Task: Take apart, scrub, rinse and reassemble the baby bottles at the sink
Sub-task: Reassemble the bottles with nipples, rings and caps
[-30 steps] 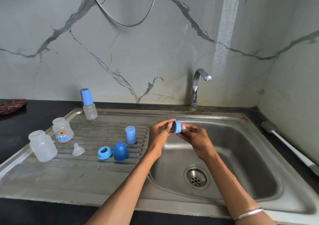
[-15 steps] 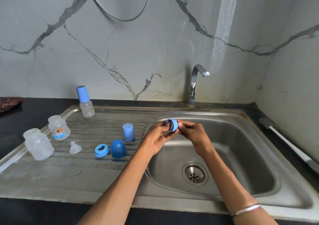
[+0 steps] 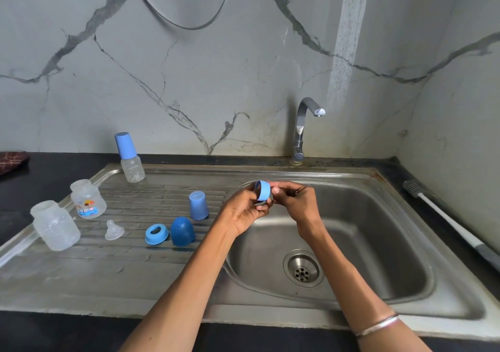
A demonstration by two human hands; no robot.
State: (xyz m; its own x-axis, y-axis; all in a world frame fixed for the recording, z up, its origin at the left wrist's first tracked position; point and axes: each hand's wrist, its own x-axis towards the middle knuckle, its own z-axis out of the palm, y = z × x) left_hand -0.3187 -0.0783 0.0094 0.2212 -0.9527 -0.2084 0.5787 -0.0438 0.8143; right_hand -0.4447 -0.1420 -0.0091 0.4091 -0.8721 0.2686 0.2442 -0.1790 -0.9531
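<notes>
Right now your left hand point(image 3: 244, 211) and right hand point(image 3: 296, 203) meet above the left edge of the sink basin point(image 3: 378, 243), both holding the same light blue collar ring point(image 3: 263, 190). Your left grip has thumb and fingers curled round the ring's near side, and your right grip pinches its far side with curled fingertips; a small greyish piece shows just beneath the ring, though I cannot tell what it is. On the ribbed draining board point(image 3: 135, 257) to your left stand a capped small bottle point(image 3: 130, 158) at the back, a printed open bottle point(image 3: 88, 199) and a plain open bottle point(image 3: 55, 226) nearer the left rim. A clear teat point(image 3: 113, 230), a second blue collar ring point(image 3: 156, 234), a dark blue dome cap point(image 3: 182, 231) and a light blue upturned cap point(image 3: 198, 205) lie between them and your hands. A bottle brush point(image 3: 446, 219) rests on the dark worktop point(image 3: 27, 178) to the right of the basin, and the tap point(image 3: 304, 127) stands behind it.
</notes>
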